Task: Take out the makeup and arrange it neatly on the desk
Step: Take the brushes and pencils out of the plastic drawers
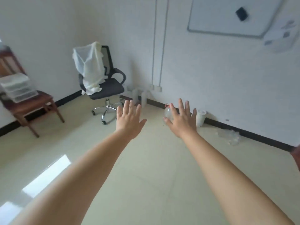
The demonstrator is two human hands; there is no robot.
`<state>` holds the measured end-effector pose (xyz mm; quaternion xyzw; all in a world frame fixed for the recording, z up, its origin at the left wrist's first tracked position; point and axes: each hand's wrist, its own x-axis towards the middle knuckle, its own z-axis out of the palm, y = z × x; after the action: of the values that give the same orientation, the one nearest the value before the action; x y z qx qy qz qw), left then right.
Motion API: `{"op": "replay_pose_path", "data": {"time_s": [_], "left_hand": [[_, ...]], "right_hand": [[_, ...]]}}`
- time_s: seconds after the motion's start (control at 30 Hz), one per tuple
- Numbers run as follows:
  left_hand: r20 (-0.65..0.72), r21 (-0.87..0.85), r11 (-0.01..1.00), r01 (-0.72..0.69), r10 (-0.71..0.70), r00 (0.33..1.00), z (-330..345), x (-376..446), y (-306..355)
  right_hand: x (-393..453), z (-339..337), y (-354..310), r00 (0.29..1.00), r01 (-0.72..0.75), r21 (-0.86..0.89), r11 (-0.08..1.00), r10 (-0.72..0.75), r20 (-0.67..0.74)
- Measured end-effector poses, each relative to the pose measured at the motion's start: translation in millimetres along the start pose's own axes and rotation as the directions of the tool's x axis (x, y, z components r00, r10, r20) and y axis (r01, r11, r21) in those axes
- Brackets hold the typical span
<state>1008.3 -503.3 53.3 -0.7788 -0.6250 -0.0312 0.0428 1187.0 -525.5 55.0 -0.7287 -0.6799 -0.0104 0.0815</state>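
Observation:
Both my arms stretch forward over a pale tiled floor. My left hand [129, 118] is held out flat, fingers straight and spread, holding nothing. My right hand [181, 120] is likewise flat with fingers spread, holding nothing. No makeup, bag or desk shows in the head view. Stacked clear plastic drawer trays [17, 88] sit on a wooden chair [32, 106] at the left; what they contain cannot be made out.
A black office chair [103, 85] draped with a white cloth [90, 65] stands by the far wall. A clear bottle with a red cap [168, 112] and a white canister [201, 117] stand along the baseboard, with crumpled plastic [230, 137] nearby. A whiteboard [230, 15] hangs up right.

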Motion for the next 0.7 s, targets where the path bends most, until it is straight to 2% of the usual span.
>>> {"op": "replay_pose_path", "data": {"time_s": [0.13, 0.33, 0.53, 0.7], "left_hand": [[0.050, -0.003, 0.962, 0.274, -0.274, 0.961, 21, 5, -97], [0.070, 0.041, 0.829, 0.558, -0.560, 0.826, 43, 56, -206], [0.088, 0.027, 0.683, 0.730, -0.729, 0.679, 49, 119, -283], [0.121, 0.050, 0.550, 0.834, -0.832, 0.541, 57, 142, -357]], "right_hand": [[58, 42, -73, 0.985, 0.154, 0.030, 0.988, -0.155, 0.068], [176, 78, -165, 0.927, 0.356, 0.054, 0.933, -0.360, 0.103], [296, 95, -256, 0.848, 0.510, 0.087, 0.856, -0.517, 0.118], [349, 124, -365, 0.703, 0.677, 0.130, 0.724, -0.689, 0.178]]}}
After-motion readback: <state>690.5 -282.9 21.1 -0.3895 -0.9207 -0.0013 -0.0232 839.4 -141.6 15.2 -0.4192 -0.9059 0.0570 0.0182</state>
